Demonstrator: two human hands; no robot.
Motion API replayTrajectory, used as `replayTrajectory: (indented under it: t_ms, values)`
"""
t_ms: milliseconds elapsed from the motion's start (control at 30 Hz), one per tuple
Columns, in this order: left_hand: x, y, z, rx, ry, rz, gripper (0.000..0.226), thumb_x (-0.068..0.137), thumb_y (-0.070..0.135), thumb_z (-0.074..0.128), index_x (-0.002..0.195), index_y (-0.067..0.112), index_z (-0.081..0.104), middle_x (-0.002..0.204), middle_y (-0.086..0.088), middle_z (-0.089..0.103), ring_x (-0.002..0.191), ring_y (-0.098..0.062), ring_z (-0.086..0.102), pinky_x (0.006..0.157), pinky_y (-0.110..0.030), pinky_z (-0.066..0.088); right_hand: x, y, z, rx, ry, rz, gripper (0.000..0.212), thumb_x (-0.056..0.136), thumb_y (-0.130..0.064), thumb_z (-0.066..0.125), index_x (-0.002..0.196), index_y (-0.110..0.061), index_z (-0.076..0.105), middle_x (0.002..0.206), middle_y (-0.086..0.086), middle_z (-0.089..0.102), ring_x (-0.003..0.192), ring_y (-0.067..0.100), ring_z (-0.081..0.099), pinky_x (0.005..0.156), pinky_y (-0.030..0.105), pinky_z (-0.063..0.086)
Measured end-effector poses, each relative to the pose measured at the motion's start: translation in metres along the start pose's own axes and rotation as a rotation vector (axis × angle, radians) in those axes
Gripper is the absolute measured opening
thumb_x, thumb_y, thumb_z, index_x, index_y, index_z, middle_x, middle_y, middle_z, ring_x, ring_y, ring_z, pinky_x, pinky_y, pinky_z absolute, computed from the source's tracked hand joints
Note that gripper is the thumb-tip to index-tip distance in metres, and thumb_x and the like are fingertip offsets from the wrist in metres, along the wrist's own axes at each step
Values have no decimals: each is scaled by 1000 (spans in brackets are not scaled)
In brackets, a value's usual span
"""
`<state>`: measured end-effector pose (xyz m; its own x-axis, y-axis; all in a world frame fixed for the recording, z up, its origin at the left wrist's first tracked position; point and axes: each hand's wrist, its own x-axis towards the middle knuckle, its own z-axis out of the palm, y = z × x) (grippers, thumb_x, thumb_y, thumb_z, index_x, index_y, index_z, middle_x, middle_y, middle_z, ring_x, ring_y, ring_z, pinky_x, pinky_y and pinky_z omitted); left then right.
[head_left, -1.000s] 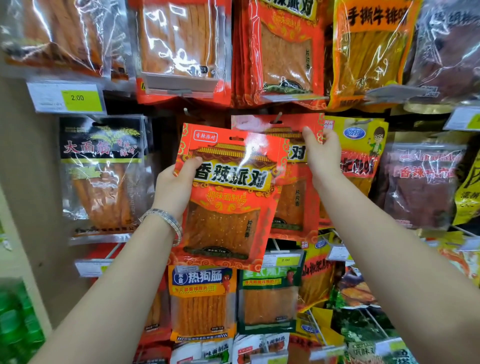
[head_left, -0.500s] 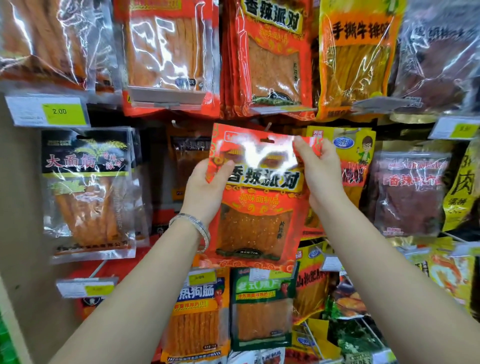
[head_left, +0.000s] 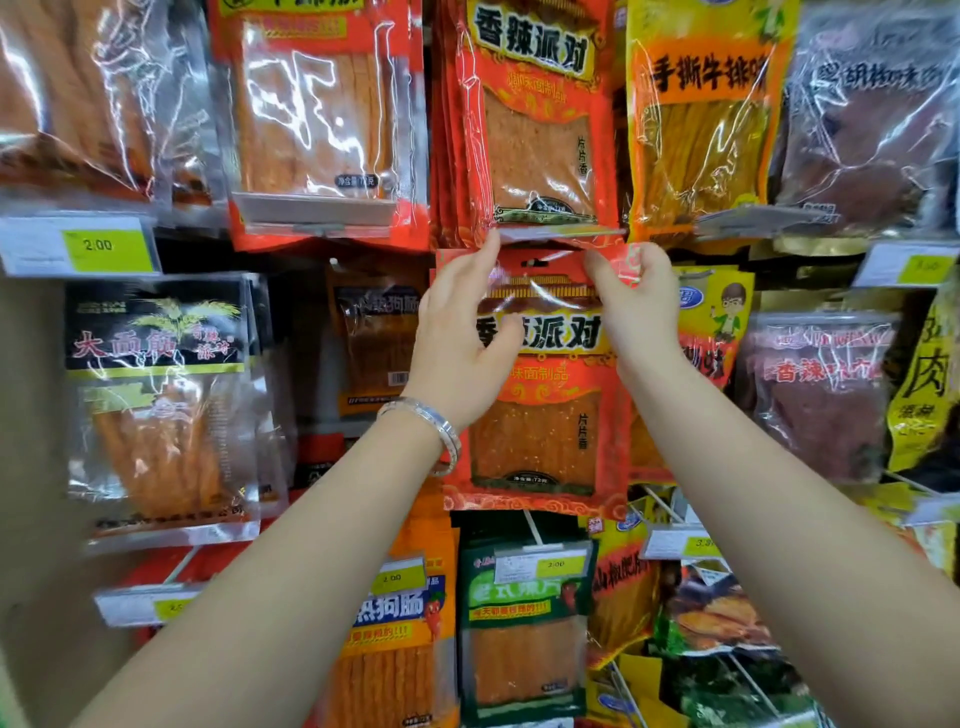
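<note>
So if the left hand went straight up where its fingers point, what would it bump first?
Likely the clear tag holder at the foot of the upper red packets; the left hand, gripping the red snack packet, has its fingertips almost there. Depth is unclear.

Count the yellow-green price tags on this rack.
6 price tags: one top left, one top right, one lower left, two just below the red packet, left and right, one further right. Others may be hidden behind packets.
</note>
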<state>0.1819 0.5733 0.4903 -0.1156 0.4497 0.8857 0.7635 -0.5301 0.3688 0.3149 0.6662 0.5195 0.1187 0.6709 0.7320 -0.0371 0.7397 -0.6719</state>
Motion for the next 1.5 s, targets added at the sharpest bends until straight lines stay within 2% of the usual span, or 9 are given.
replayTrajectory:
  t_ms: [100, 200, 267, 367, 467, 800, 933, 1233, 1500]
  values:
    - [-2, -3, -2, -12, -16, -11, 67, 84, 25, 47, 146, 35, 22, 132, 7, 39, 128, -13, 34, 109, -37, 30, 5, 7, 6, -27, 5, 22, 23, 89, -31, 62, 84, -10, 55, 83, 5, 62, 77, 9, 58, 73, 28, 44]
    - [-2, -10, -1, -11, -16, 26, 68, 85, 21, 49, 146, 35, 21, 125, 28, 34, 126, -1, 32, 109, -24, 24, 7, 19, 11, -32, -3, 54, 35, 88, -36, 62, 97, -3, 54, 92, 7, 63, 88, 24, 57, 79, 38, 44]
    - [-9, -20, 0, 31, -10, 76, 67, 85, 18, 51, 146, 28, 26, 125, 34, 31, 122, 13, 28, 107, -12, 20, 2, 27, 12, -74, 23, 41, 34, 88, -38, 63, 103, -9, 52, 87, -12, 52, 85, 13, 50, 74, 25, 37]
    - [-29, -45, 3, 124, -83, -9, 62, 84, 25, 51, 143, 28, 32, 142, 11, 37, 133, -2, 26, 114, -33, 23, -19, 41, 5, -191, 94, -159, 54, 85, -26, 67, 130, -9, 42, 116, -8, 49, 106, 8, 47, 90, 15, 36]
    - [-56, -74, 7, 249, -198, -57, 62, 83, 27, 52, 142, 29, 34, 151, 0, 28, 139, -20, 26, 112, -47, 25, -49, 68, -5, -512, 126, -440, 61, 81, -22, 67, 135, -9, 42, 137, 15, 45, 127, 25, 36, 106, 37, 29]
    - [-71, -139, 25, 379, -333, -188, 78, 84, 28, 58, 145, 44, 12, 143, 29, -30, 144, -26, -5, 113, -47, 18, -70, 134, 10, -1053, -323, -489, 64, 90, -35, 59, 144, -12, 37, 152, 16, 31, 141, 33, 29, 109, 47, 31]
    - [-55, -160, 39, 236, -336, -249, 73, 85, 27, 59, 146, 35, 21, 153, 21, -14, 143, -21, 8, 106, -28, 18, -50, 141, 36, -1079, -419, -396, 62, 91, -30, 55, 145, -7, 34, 154, 20, 25, 141, 33, 27, 104, 46, 37]
    - [-12, -192, 53, 282, -483, -509, 74, 86, 31, 59, 148, 26, 19, 156, 8, -12, 143, -28, 11, 114, -36, 18, -15, 148, 73, -1080, -705, -19, 59, 97, -29, 41, 151, -17, 19, 160, 6, 2, 144, 29, 19, 111, 43, 30]
    - [-41, -142, 13, 206, -448, -482, 47, 88, 20, 57, 134, 15, 47, 138, -6, 47, 123, -18, 47, 100, -18, 32, -47, 107, 46, -690, -583, 110, 33, 88, -26, 55, 121, -20, 59, 115, 1, 65, 107, 20, 59, 84, 25, 42]
